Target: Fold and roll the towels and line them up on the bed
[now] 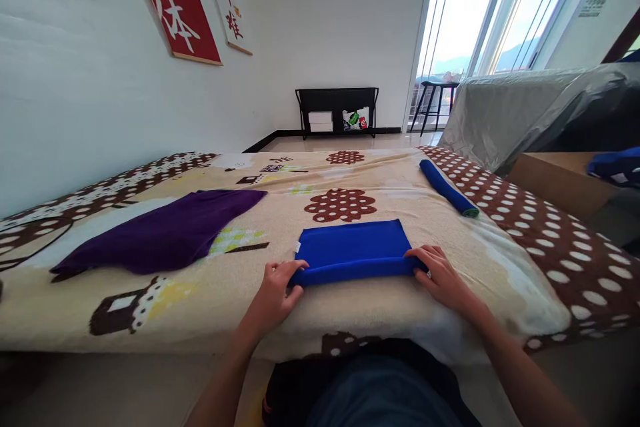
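Note:
A blue towel lies on the patterned blanket in front of me, its near edge rolled into a thick strip. My left hand grips the left end of that roll, thumb and fingers closed round it. At the roll's right end, my right hand pinches it with curled fingers. A small white tag sticks out at the towel's left edge. Farther right rests a tightly rolled blue towel. To my left a dark purple towel is spread out with a few wrinkles.
The beige blanket with brown dotted borders covers the bed. Beyond it a black rack stands against the wall. At right are a cardboard box, plastic-covered furniture and a stool. Scrolls hang on the left wall.

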`<state>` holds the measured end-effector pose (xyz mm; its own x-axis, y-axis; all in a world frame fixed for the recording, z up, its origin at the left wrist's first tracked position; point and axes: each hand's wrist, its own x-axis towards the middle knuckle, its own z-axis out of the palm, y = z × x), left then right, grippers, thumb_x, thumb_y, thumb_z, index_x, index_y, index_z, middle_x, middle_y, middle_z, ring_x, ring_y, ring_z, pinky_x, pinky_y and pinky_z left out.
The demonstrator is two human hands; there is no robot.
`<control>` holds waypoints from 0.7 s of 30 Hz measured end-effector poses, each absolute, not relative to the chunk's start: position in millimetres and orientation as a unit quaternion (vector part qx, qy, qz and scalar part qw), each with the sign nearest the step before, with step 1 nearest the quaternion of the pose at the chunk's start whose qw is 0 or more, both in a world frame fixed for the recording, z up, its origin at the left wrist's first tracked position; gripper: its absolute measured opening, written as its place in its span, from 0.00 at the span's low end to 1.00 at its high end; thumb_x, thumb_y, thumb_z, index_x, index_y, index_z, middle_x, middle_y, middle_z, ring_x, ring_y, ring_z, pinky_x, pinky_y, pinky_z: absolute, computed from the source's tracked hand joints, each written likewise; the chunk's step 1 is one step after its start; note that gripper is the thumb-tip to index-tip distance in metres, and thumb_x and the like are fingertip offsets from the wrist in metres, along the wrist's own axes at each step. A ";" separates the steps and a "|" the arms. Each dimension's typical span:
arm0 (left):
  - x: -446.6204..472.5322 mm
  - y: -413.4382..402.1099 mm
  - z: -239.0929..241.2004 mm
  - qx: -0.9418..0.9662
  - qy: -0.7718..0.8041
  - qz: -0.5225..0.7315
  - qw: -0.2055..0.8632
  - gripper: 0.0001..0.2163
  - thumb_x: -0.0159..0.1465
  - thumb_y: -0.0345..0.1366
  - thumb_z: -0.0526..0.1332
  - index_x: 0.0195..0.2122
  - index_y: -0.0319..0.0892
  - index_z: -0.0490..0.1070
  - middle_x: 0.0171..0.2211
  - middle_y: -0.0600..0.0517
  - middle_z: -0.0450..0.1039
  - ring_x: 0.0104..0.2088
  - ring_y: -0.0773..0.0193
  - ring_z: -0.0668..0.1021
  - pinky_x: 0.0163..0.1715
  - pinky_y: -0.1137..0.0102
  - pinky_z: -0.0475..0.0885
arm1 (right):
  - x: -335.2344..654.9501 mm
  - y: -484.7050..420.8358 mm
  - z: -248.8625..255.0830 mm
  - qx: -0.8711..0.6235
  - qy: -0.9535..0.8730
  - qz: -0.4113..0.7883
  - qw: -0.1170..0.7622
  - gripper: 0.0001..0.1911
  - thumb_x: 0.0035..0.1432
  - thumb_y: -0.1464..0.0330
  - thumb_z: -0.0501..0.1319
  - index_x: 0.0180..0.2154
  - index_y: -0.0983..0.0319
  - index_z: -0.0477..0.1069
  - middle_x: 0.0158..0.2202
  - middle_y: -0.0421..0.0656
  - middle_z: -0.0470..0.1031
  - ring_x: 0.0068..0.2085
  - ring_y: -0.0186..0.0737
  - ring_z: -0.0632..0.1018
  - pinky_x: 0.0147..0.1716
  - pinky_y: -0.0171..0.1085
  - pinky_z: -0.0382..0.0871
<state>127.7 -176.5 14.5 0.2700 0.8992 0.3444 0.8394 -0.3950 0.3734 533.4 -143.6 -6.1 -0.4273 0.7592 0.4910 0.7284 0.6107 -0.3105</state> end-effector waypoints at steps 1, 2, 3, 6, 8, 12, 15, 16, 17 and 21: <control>126.4 -178.0 16.2 0.788 0.555 0.257 0.071 0.19 0.62 0.29 0.53 0.54 0.46 0.71 0.50 0.50 0.77 0.49 0.55 0.75 0.47 0.61 0.68 | 533.0 -146.4 -5.1 -0.440 -0.848 0.029 0.296 0.16 0.64 0.72 0.53 0.52 0.61 0.70 0.44 0.47 0.77 0.47 0.45 0.74 0.51 0.46 0.65; 126.4 -178.1 18.2 0.783 0.563 0.254 0.078 0.18 0.62 0.29 0.53 0.52 0.46 0.72 0.48 0.50 0.78 0.48 0.55 0.75 0.46 0.61 0.70 | 532.0 -148.2 -4.3 -0.445 -0.848 0.028 0.286 0.17 0.64 0.72 0.52 0.52 0.61 0.70 0.44 0.47 0.77 0.46 0.45 0.74 0.50 0.46 0.65; 128.0 -177.1 20.5 0.780 0.570 0.247 0.073 0.17 0.62 0.29 0.53 0.50 0.46 0.73 0.46 0.50 0.78 0.47 0.55 0.76 0.46 0.60 0.70 | 529.9 -148.9 -3.8 -0.455 -0.847 0.020 0.275 0.17 0.65 0.72 0.51 0.51 0.61 0.71 0.43 0.47 0.77 0.46 0.45 0.74 0.50 0.46 0.65; 144.1 -171.1 26.6 0.773 0.599 0.207 -0.029 0.14 0.62 0.28 0.53 0.44 0.44 0.76 0.45 0.46 0.79 0.47 0.52 0.77 0.55 0.50 0.65 | 516.3 -146.5 -3.3 -0.507 -0.825 -0.052 0.244 0.15 0.64 0.73 0.52 0.48 0.62 0.73 0.44 0.49 0.77 0.47 0.49 0.74 0.52 0.51 0.63; 164.6 -167.7 27.8 0.768 0.602 0.184 -0.117 0.16 0.62 0.26 0.52 0.46 0.41 0.76 0.51 0.41 0.77 0.54 0.48 0.76 0.58 0.45 0.61 | 499.8 -144.9 -3.3 -0.526 -0.807 -0.105 0.246 0.17 0.62 0.75 0.52 0.49 0.63 0.74 0.50 0.51 0.76 0.52 0.52 0.73 0.55 0.54 0.60; 216.8 -163.9 19.2 0.843 0.493 0.161 -0.141 0.26 0.61 0.22 0.51 0.61 0.38 0.68 0.64 0.41 0.66 0.64 0.53 0.68 0.64 0.55 0.60 | 455.3 -148.9 -3.9 -0.444 -0.852 -0.094 0.262 0.26 0.62 0.77 0.51 0.60 0.63 0.67 0.62 0.49 0.70 0.62 0.47 0.69 0.62 0.49 0.58; 239.6 -162.3 7.9 0.876 0.445 0.158 -0.102 0.26 0.63 0.26 0.53 0.64 0.36 0.64 0.65 0.41 0.65 0.65 0.55 0.67 0.66 0.57 0.60 | 433.3 -153.8 -5.8 -0.386 -0.885 -0.063 0.252 0.28 0.67 0.72 0.51 0.67 0.63 0.60 0.67 0.49 0.63 0.66 0.46 0.65 0.64 0.48 0.59; 239.4 -162.3 4.8 0.876 0.445 0.162 -0.096 0.26 0.65 0.28 0.54 0.65 0.35 0.64 0.65 0.41 0.65 0.65 0.54 0.68 0.66 0.56 0.60 | 432.2 -155.1 -7.0 -0.384 -0.886 -0.060 0.253 0.28 0.68 0.70 0.52 0.68 0.62 0.58 0.67 0.49 0.62 0.67 0.46 0.64 0.65 0.49 0.59; 234.7 -162.8 2.4 0.873 0.448 0.167 -0.094 0.25 0.66 0.30 0.54 0.65 0.35 0.63 0.65 0.41 0.65 0.65 0.54 0.68 0.66 0.55 0.60 | 434.6 -156.2 -8.5 -0.387 -0.884 -0.059 0.255 0.28 0.69 0.68 0.52 0.69 0.62 0.56 0.68 0.48 0.61 0.68 0.46 0.64 0.65 0.50 0.59; 185.9 -169.8 -1.8 0.851 0.474 0.193 -0.112 0.23 0.70 0.37 0.53 0.65 0.39 0.63 0.64 0.44 0.67 0.64 0.54 0.69 0.64 0.52 0.63 | 471.8 -161.2 -17.7 -0.427 -0.866 -0.072 0.250 0.29 0.71 0.65 0.51 0.70 0.59 0.52 0.69 0.47 0.59 0.69 0.44 0.62 0.66 0.51 0.57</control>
<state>185.9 -169.8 -1.8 0.4750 0.7646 0.4357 0.8512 -0.5248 -0.0071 471.8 -161.2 -17.7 -0.5099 0.7035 0.4951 0.7760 0.6245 -0.0882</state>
